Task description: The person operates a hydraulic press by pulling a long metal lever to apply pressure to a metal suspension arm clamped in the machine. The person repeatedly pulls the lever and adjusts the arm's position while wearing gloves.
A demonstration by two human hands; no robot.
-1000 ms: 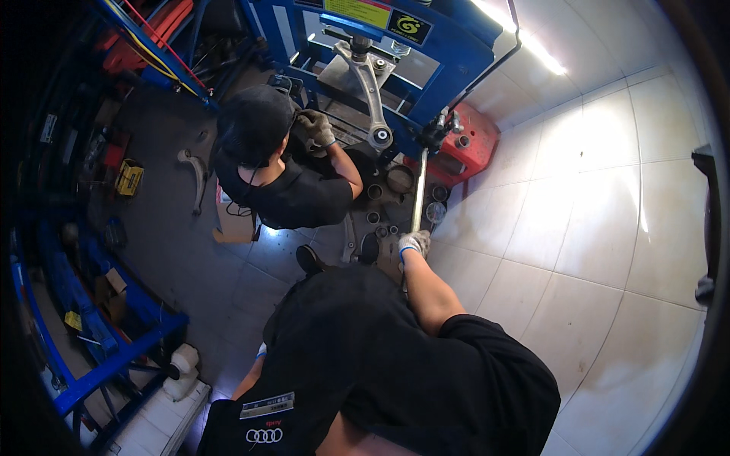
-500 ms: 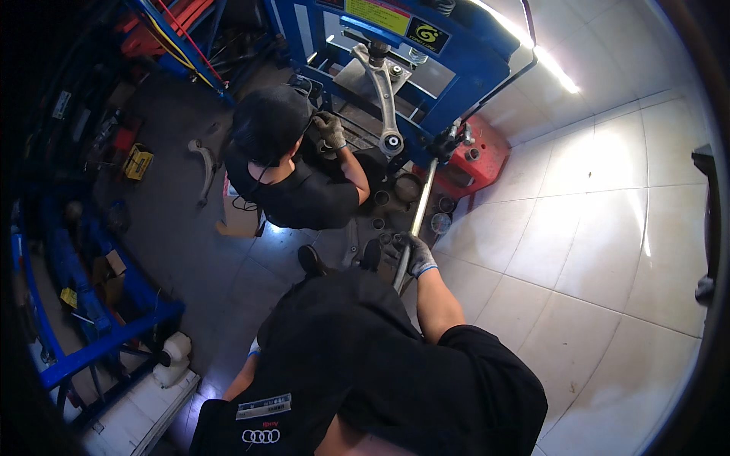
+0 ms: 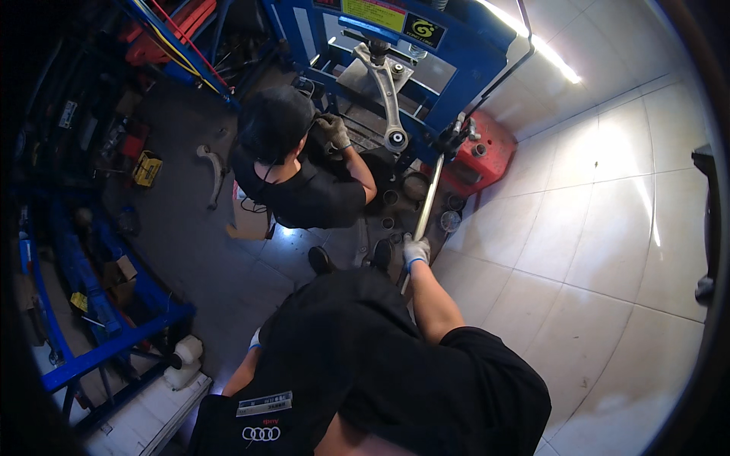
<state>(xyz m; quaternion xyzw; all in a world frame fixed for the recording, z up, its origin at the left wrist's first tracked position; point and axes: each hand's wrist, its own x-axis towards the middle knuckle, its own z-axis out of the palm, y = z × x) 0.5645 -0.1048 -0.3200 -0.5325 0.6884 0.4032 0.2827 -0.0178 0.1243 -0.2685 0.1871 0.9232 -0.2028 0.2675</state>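
My right hand point(image 3: 416, 250), in a grey-white work glove with a blue cuff, is closed round a long metal bar point(image 3: 430, 197). The bar runs up to a dark fitting on a blue shop press point(image 3: 475, 64). Of my left hand point(image 3: 255, 339) only a bit of pale glove shows beside my torso; its fingers are hidden. A metal control arm point(image 3: 388, 99) sits in the press, its upper end beneath the ram and its bushing end jutting toward me. A crouching co-worker point(image 3: 304, 186) in black has a gloved hand point(image 3: 332, 131) just left of the control arm.
A red metal housing point(image 3: 490, 156) stands right of the press, near a tiled wall point(image 3: 578, 228). Several round sleeves point(image 3: 389, 197) lie on the floor by the bar. Another control arm point(image 3: 215, 176) lies left of the co-worker, near a cardboard box point(image 3: 251, 220). Blue racks point(image 3: 122, 334) line the left.
My right hand has turned on the bar, so its paler side shows, and the bar has shifted slightly. The whole view has moved a little; the co-worker stays crouched.
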